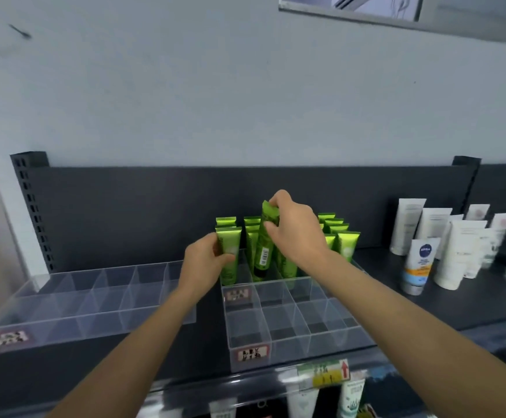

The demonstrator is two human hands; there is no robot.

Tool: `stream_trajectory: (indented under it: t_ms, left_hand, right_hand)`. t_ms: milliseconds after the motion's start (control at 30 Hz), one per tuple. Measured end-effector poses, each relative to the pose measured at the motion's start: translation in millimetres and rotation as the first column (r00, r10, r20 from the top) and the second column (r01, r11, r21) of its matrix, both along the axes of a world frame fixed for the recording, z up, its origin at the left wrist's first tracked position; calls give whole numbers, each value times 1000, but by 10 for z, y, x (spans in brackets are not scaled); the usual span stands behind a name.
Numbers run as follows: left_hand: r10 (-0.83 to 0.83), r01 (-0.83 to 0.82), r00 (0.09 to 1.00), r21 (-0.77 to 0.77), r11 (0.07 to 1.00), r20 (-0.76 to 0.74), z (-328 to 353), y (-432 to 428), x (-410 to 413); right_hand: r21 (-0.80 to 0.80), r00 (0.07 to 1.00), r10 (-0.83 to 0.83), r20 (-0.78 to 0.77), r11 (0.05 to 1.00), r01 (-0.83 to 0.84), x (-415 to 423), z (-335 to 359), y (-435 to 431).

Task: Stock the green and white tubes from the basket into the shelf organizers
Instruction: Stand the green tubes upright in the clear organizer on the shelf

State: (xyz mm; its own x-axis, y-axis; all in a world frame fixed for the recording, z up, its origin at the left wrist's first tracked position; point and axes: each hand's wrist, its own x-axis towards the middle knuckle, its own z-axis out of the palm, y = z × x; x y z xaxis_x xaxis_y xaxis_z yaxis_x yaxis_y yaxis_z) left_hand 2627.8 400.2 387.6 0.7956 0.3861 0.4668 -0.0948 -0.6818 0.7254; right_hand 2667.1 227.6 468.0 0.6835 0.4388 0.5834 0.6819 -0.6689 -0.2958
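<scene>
1. Right hand (295,227): closed in a pinch on the flat crimped top of a green tube (264,239), held slightly tilted, dark cap down, barcode facing out, cap end low inside a slot of the clear organizer (287,321).
2. Left hand (208,260): wrapped around the front green tube of the leftmost column (230,254), apparently steadying it upright; just left of the right hand, not touching it.
3. Standing green tubes (340,236): upright, caps down, in rows behind and to either side of both hands, filling the rear slots.
4. Front slots, nearer than the hands: bare, with labels on the front wall.
5. Second clear organizer (88,300): left of the left hand, no tubes in it.
6. White tubes (456,251): standing loose on the shelf, well to the right of the right hand.
7. Basket: not in view.
8. Step in hand, as judged: seating one green tube in the middle column.
9. Next move calls for: straightening the tube, lowering until the cap rests on the slot floor, then releasing the pinch without knocking the neighbours.
</scene>
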Motion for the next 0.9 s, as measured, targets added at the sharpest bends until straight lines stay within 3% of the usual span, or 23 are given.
stream_trajectory:
  t_ms: [333, 567, 900]
  left_hand:
    - [14, -9, 996, 55, 998, -93, -233, 94, 29]
    - [83, -82, 996, 54, 995, -18, -147, 143, -43]
    - [137, -150, 983, 103, 983, 121, -40, 123, -152]
  right_hand:
    - [-157, 999, 9, 35, 988, -3, 241, -111, 126]
    - [-198, 997, -17, 72, 980, 31, 327, -59, 254]
    - [-399, 998, -8, 64, 916, 33, 270, 108, 360]
